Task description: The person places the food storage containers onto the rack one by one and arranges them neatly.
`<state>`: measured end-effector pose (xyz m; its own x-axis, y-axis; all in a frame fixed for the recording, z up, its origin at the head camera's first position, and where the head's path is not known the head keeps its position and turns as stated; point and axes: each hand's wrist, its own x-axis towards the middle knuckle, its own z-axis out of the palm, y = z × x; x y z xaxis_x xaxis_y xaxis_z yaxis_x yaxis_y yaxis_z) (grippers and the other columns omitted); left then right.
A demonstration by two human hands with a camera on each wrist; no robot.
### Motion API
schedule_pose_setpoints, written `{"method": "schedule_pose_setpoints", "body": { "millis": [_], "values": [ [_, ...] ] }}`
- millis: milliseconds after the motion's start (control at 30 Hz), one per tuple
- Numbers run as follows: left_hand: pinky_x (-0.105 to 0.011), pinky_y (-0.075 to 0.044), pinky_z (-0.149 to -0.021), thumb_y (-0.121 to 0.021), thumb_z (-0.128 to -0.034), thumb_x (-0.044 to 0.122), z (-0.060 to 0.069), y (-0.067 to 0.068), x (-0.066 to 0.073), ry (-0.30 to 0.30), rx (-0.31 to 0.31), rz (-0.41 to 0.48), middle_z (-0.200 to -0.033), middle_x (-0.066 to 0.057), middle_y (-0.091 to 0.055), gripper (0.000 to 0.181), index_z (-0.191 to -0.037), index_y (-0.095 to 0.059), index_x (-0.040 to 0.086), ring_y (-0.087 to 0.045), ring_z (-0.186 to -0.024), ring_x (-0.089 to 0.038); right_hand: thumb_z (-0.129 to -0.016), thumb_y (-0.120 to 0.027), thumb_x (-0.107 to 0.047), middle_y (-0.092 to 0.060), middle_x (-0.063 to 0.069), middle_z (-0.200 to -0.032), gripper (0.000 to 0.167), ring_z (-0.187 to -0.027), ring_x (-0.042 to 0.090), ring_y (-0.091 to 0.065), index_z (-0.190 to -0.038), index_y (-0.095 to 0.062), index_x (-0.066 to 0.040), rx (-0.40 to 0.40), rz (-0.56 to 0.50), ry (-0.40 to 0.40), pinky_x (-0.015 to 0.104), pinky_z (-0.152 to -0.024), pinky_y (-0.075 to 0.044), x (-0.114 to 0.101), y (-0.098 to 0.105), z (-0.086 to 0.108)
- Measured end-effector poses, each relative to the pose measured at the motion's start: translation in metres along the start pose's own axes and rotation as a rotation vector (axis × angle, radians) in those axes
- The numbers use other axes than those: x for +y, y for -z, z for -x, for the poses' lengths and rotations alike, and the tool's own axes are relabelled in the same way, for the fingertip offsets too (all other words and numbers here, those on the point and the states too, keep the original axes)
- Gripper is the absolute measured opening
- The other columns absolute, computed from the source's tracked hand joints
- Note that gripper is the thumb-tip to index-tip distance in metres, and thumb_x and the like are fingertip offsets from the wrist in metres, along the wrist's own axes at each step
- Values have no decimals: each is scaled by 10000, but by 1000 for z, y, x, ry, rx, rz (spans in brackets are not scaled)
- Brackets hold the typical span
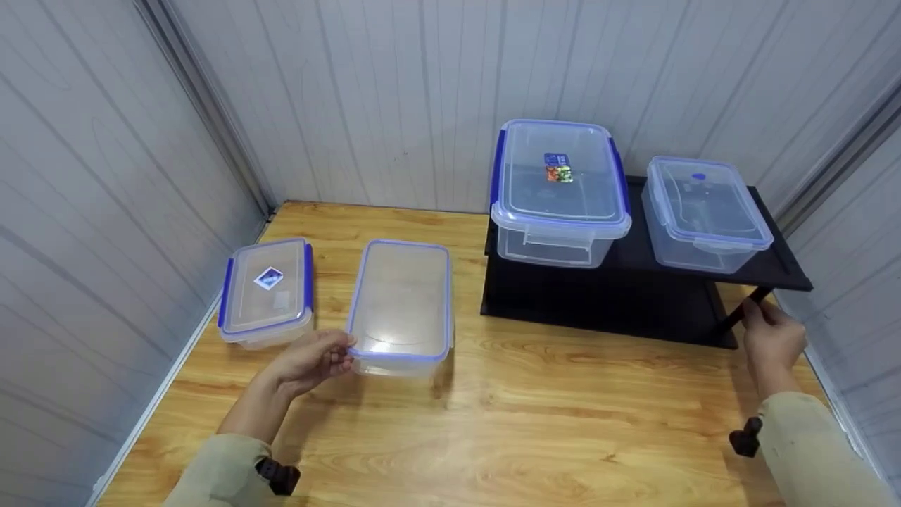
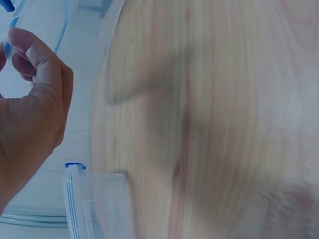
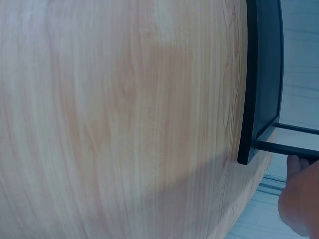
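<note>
My left hand (image 1: 313,362) pinches the near left corner of a clear box with a light blue rim (image 1: 401,303); in the left wrist view the hand (image 2: 37,94) has thumb and finger on the box's edge (image 2: 87,35). My right hand (image 1: 773,341) grips the front right post (image 1: 739,315) of a black two-tier rack (image 1: 598,299). The right wrist view shows that hand (image 3: 301,196) at the post (image 3: 281,148), its fingers partly cut off by the frame.
A lidded box with dark blue clips (image 1: 267,289) sits at the left of the wooden table (image 1: 549,422). On the rack's top tier stand a large lidded box (image 1: 559,197) and a smaller one (image 1: 707,211). Panelled walls (image 1: 366,105) enclose the back and sides.
</note>
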<state>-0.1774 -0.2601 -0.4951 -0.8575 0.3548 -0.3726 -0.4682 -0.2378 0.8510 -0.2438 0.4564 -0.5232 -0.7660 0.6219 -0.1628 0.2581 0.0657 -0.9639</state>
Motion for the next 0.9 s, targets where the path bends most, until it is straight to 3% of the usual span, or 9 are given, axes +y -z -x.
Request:
{"method": "schedule_pose_setpoints", "body": {
  "millis": [167,400,500,600,800,900],
  "values": [
    [-155,-607,-707,-513,-1028,13,12,-10,-1,-17,-33,-16,-732,35,-664,269,-836,-676,106,-664,-687,-40,-1041,-676,-399,-635,-345,-760,568,-784,-144,-605,-1522,-552,-123,0,95,11,332,-1225,-420,0,0,0],
    [-158,-604,-713,-525,-1030,26,28,-26,-8,-49,-78,-32,-738,53,-670,248,-860,-678,121,-670,-704,-38,-1038,-686,-382,-662,-328,-799,547,-759,-147,-602,-1514,-560,-144,12,85,-10,345,-1229,-415,-2,-1,0],
    [-164,-601,-720,-543,-1026,35,35,-35,-13,-45,-80,-28,-754,54,-681,216,-880,-676,122,-671,-706,-36,-1039,-681,-397,-747,-238,-997,549,-780,-145,-610,-1519,-554,-163,12,107,-14,334,-1218,-428,-2,-1,0],
    [-169,-604,-730,-554,-1021,39,39,-42,-18,-38,-93,-11,-771,51,-690,189,-898,-673,120,-673,-713,-37,-1038,-680,-408,-735,-155,-1168,553,-829,-134,-623,-1522,-551,-174,12,119,-17,314,-1200,-444,-2,0,1],
    [-158,-603,-730,-542,-1018,44,42,-54,-30,-24,-149,10,-793,56,-703,165,-935,-664,119,-672,-719,-24,-1038,-678,-411,-670,-334,-801,555,-812,-133,-608,-1517,-557,-156,7,134,0,308,-1198,-447,-1,1,1],
    [-157,-602,-721,-554,-1011,49,42,-61,-35,-14,-159,10,-801,55,-710,138,-951,-660,113,-668,-715,-20,-1043,-663,-416,-630,-360,-736,557,-797,-137,-587,-1516,-559,-142,7,153,22,287,-1183,-454,0,1,1]
  ]
}}
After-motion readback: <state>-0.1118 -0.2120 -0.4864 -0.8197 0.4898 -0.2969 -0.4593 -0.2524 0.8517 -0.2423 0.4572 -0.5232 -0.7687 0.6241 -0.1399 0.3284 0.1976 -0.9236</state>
